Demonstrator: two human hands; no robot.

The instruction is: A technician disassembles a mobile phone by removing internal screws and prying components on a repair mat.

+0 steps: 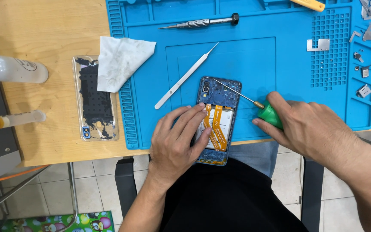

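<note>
Two hands, the left hand (pixel 177 138) and the right hand (pixel 305 124), work over one opened phone (pixel 218 96) at the near edge of one blue mat (pixel 280 73) on the worktop (pixel 44 25). Two screwdrivers are in view: one green-handled screwdriver (pixel 269 113) and one metal screwdriver (pixel 202 22) near the mat's far edge. Also counted: one pair of tweezers (pixel 185 77), one white cloth (pixel 121 60), one detached back cover (pixel 95 101), one white bottle (pixel 16 68), one syringe (pixel 13 119) and one metal plate (pixel 318 44).
</note>
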